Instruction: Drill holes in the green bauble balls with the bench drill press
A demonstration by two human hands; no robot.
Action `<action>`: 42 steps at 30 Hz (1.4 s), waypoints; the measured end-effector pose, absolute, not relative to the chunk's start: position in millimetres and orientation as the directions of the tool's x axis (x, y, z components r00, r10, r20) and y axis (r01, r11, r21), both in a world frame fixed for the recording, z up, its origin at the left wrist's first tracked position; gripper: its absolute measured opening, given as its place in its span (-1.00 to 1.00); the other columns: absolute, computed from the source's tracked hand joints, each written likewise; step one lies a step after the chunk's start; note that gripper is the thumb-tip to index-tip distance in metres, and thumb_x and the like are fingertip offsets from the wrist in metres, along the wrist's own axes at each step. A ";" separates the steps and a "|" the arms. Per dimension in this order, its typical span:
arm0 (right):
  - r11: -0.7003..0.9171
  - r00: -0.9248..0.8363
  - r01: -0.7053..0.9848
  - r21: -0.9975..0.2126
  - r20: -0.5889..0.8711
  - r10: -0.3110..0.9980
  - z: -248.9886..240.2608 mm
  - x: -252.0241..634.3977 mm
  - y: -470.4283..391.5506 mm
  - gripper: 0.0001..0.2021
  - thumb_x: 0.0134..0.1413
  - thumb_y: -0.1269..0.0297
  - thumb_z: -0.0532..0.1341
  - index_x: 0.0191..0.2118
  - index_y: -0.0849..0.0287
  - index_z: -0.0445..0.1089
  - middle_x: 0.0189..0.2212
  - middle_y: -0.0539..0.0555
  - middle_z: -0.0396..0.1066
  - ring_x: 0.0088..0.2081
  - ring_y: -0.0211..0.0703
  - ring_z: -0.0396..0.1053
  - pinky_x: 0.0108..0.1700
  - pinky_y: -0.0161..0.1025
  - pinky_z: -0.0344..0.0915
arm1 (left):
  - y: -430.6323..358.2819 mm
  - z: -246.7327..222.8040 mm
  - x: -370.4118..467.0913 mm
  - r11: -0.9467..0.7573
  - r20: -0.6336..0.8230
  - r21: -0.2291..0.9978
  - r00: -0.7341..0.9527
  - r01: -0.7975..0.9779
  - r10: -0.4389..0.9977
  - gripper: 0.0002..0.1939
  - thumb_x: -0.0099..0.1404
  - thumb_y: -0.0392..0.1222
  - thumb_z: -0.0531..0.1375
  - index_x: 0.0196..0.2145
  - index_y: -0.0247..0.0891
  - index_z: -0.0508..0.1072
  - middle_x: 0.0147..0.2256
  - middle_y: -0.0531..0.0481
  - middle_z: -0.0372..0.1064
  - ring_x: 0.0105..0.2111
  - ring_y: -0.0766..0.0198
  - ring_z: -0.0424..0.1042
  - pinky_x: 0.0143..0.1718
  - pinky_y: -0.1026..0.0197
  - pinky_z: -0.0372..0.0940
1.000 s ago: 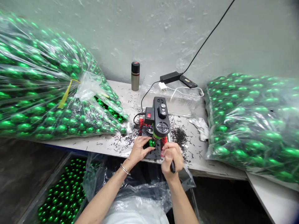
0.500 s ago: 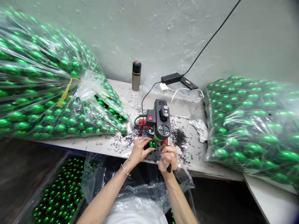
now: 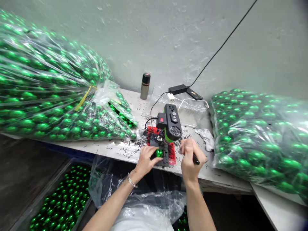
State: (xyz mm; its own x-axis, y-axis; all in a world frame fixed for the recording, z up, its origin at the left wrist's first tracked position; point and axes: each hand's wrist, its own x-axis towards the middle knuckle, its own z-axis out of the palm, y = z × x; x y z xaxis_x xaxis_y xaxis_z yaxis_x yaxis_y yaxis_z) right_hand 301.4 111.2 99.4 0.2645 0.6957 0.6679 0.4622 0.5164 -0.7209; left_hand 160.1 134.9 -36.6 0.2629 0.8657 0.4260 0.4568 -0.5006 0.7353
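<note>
Green ball (image 3: 158,153) sits on the black base of the small bench drill (image 3: 169,123), at the table's near edge, directly under the drill head. Left hand (image 3: 146,158) comes in from 7 o'clock of the ball, its fingers closed around the ball and pinning it to the base. Right hand (image 3: 190,156), at 3 o'clock of the ball, is clenched on the drill's black lever handle (image 3: 195,159). Dark shavings (image 3: 134,141) litter the table (image 3: 106,148) around the machine. At 10 o'clock lies a big clear bag of green balls (image 3: 48,96); at 3 o'clock a second bag (image 3: 260,138). At 12 o'clock stands a flask (image 3: 145,86) by the wall, with a power adapter (image 3: 178,89) near it. At 8 o'clock, below the table, a bin of loose balls (image 3: 60,202).
</note>
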 end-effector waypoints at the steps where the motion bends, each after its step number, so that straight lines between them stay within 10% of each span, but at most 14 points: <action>1: 0.527 0.256 0.466 -0.711 0.679 0.689 100.8 301.2 110.9 -0.64 0.31 0.34 0.02 -0.56 0.14 0.10 -0.56 -0.05 0.16 -0.48 -0.28 0.18 -0.40 -0.24 0.11 | 125.4 -35.7 156.4 -0.527 0.439 0.711 0.292 0.466 0.850 -0.56 0.24 0.03 0.30 0.02 -0.20 0.46 -0.11 -0.17 0.50 -0.08 0.03 0.40 0.06 -0.12 0.23; 6: 0.585 0.268 0.475 -0.657 0.741 0.615 85.9 298.1 111.4 -0.66 0.28 0.38 0.04 -0.56 0.15 0.14 -0.58 -0.04 0.16 -0.47 -0.26 0.20 -0.38 -0.22 0.13 | 122.0 -23.9 131.5 -0.547 0.507 0.574 0.261 0.610 0.822 -0.46 0.27 0.12 0.24 0.11 -0.18 0.38 -0.02 -0.23 0.43 -0.01 -0.04 0.36 0.04 -0.14 0.22; 10: 0.608 0.272 0.484 -0.629 0.769 0.579 78.1 297.3 112.3 -0.66 0.27 0.40 0.06 -0.57 0.15 0.14 -0.57 -0.03 0.18 -0.47 -0.25 0.21 -0.39 -0.21 0.13 | 191.6 2.2 102.5 -0.331 0.473 0.489 0.074 0.807 0.878 -0.72 0.44 -0.23 0.00 -0.04 -0.21 0.47 -0.06 -0.20 0.42 -0.04 0.03 0.34 -0.02 -0.02 0.22; 15: 0.608 0.260 0.489 -0.626 0.770 0.583 76.3 298.2 112.1 -0.67 0.27 0.41 0.05 -0.56 0.15 0.14 -0.57 -0.03 0.19 -0.46 -0.25 0.22 -0.39 -0.22 0.13 | 267.9 18.5 87.1 -0.197 0.262 0.371 0.101 0.907 0.960 -0.88 0.18 -0.44 0.19 -0.31 -0.36 0.50 -0.23 -0.32 0.42 -0.11 -0.10 0.34 -0.02 -0.09 0.16; 25: 0.618 0.230 0.507 -0.601 0.786 0.574 69.4 302.0 111.4 -0.66 0.26 0.43 0.04 -0.57 0.14 0.14 -0.58 -0.03 0.19 -0.45 -0.24 0.24 -0.41 -0.23 0.14 | 263.7 22.9 79.9 -0.214 0.229 0.622 0.085 0.753 0.970 -0.76 0.30 -0.23 0.18 -0.07 -0.25 0.46 -0.17 -0.14 0.46 -0.16 0.10 0.47 -0.12 0.12 0.33; 28: 0.613 0.243 0.509 -0.604 0.784 0.570 68.7 301.2 111.7 -0.66 0.25 0.45 0.04 -0.57 0.14 0.13 -0.59 -0.04 0.18 -0.45 -0.25 0.23 -0.41 -0.24 0.13 | 235.5 24.5 77.0 -0.056 0.042 0.961 0.056 0.272 0.998 -0.58 0.34 -0.01 0.16 0.07 -0.26 0.40 -0.20 -0.11 0.49 -0.28 0.20 0.51 -0.26 0.17 0.39; 32: 0.609 0.253 0.511 -0.607 0.783 0.568 69.3 298.8 112.2 -0.67 0.25 0.46 0.04 -0.57 0.14 0.13 -0.58 -0.04 0.17 -0.46 -0.26 0.22 -0.42 -0.25 0.12 | 190.8 10.9 94.8 0.223 -0.188 0.927 0.138 -0.303 0.972 -0.47 0.17 0.04 0.32 0.03 -0.27 0.45 -0.22 -0.07 0.50 -0.34 0.31 0.49 -0.22 0.21 0.41; 42: 0.591 0.215 0.539 -0.600 0.777 0.592 68.7 300.2 108.8 -0.69 0.25 0.47 0.02 -0.54 0.14 0.14 -0.54 -0.04 0.19 -0.44 -0.26 0.24 -0.38 -0.24 0.16 | 155.9 -20.9 162.9 -0.069 0.044 0.985 0.158 0.160 0.987 -0.71 0.21 -0.17 0.25 -0.10 -0.23 0.41 -0.15 -0.09 0.51 -0.13 0.14 0.49 -0.01 0.06 0.34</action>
